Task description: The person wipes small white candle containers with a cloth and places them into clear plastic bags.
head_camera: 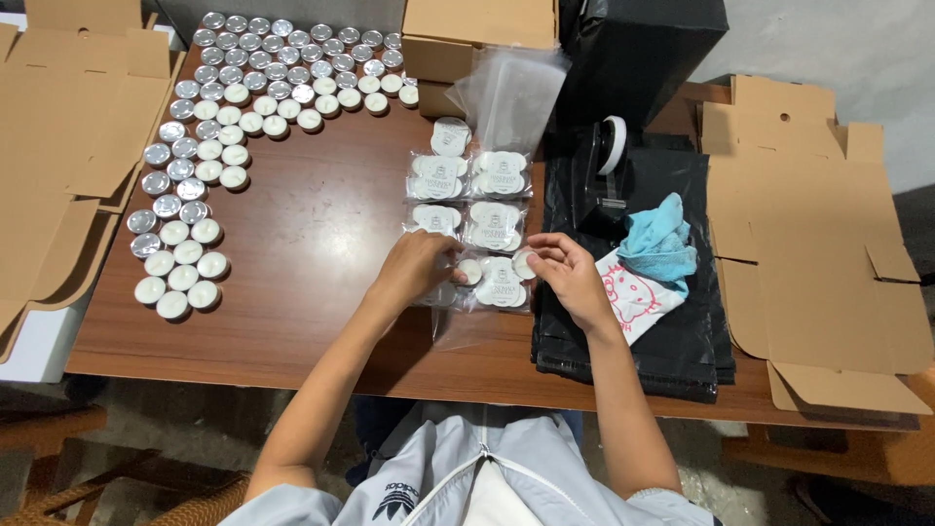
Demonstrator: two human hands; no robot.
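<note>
A clear plastic bag [466,314] lies flat at the near end of two rows of sealed packets, partly filled with white tealight candles [499,281] in a flat cluster; one tealight [524,264] sits at its right edge.

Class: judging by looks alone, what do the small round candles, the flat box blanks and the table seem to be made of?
Candles: matte white wax, seemingly in shiny metal cups. Box blanks: dull brown cardboard with die-cut flaps. Table: reddish-brown wood or wood-look laminate; grain lines show, slight sheen.
</note>
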